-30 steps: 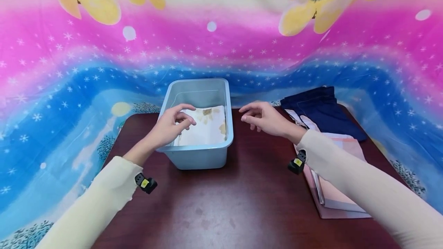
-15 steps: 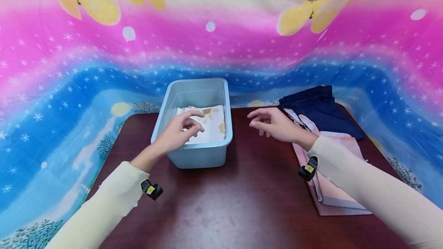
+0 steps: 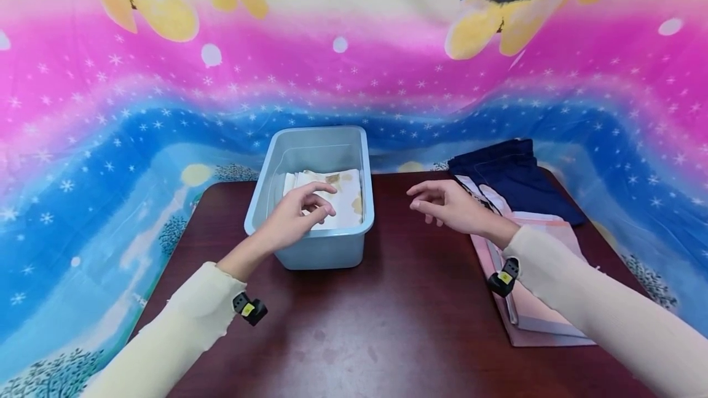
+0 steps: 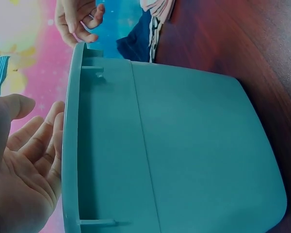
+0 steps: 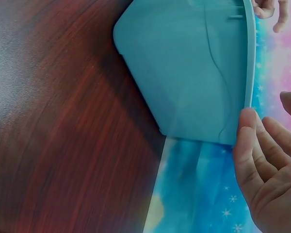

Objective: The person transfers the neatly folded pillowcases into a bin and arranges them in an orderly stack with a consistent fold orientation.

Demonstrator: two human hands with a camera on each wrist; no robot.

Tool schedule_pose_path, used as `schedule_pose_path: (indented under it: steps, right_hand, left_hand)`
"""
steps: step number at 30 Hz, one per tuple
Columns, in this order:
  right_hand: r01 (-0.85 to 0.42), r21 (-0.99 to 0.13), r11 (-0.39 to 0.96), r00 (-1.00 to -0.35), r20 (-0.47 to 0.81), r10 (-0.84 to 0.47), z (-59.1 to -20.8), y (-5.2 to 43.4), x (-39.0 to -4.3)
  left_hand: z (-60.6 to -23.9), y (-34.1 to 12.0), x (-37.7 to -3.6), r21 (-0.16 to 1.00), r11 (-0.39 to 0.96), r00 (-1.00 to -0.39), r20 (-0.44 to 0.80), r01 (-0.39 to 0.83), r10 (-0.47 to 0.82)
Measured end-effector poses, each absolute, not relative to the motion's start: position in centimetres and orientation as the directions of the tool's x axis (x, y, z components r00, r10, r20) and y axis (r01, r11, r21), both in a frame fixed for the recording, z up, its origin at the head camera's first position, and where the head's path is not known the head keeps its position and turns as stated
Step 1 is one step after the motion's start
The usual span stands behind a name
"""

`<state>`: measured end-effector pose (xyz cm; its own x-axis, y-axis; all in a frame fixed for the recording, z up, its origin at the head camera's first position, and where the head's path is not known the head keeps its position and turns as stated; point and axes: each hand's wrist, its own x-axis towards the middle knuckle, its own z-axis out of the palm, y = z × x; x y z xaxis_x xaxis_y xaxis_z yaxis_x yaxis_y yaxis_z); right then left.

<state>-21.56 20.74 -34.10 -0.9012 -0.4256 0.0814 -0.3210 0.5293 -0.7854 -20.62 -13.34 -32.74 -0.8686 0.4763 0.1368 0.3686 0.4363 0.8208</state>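
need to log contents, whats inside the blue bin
Inside the blue bin lies a folded white cloth with tan markings. The left hand covers its near part; anything beneath the cloth is hidden.

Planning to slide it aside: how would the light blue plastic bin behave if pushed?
The light blue plastic bin probably slides easily on the smooth dark wooden table. Holding only folded white cloth, it is likely light. Its low, wide shape seems unlikely to tip.

Light blue plastic bin (image 3: 318,244), rectangular, upright, open top; sits between the two hands, its near-left rim under the left hand (image 3: 293,221), its right wall apart from the right hand (image 3: 450,206). Folded white cloth with tan blotches (image 3: 337,201) lies flat inside, beneath the left fingertips.
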Motion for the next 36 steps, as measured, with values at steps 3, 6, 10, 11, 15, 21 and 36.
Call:
schedule_pose_path:
  steps: [3,6,10,11,15,21,36]
  right_hand:
    - [-0.307,-0.787,0.535,-0.904,0.066,-0.422,-34.3,20.9,-21.5]
    - [-0.297,-0.790,0.537,-0.907,0.057,-0.418,-34.5,21.3,-21.5]
    - [-0.284,-0.794,0.537,-0.911,0.050,-0.408,-34.8,22.0,-21.4]
    - [-0.281,-0.795,0.538,-0.913,0.049,-0.405,-34.9,22.2,-21.4]
    - [-0.270,-0.800,0.536,-0.920,0.049,-0.389,-35.2,23.2,-21.3]
    - [-0.265,-0.806,0.529,-0.922,0.051,-0.383,-35.7,24.5,-21.1]
    - [-0.268,-0.754,0.599,-0.930,0.040,-0.366,-38.1,29.0,-19.6]
  left_hand:
    - [-32.7,-13.2,-20.6,0.818,0.433,-0.866,0.148,0.379,0.478]
    - [-32.7,-12.8,-20.5,0.817,0.423,-0.859,0.160,0.391,0.486]
    - [-32.4,-12.3,-20.5,0.823,0.404,-0.851,0.170,0.400,0.497]
    - [-32.3,-12.2,-20.5,0.827,0.396,-0.850,0.172,0.399,0.498]
    - [-32.1,-11.9,-20.4,0.837,0.376,-0.846,0.175,0.397,0.504]
    - [-32.1,-11.3,-20.2,0.856,0.341,-0.841,0.177,0.388,0.512]
    - [-32.2,-8.8,-19.2,0.850,0.320,-0.804,0.182,0.418,0.566]
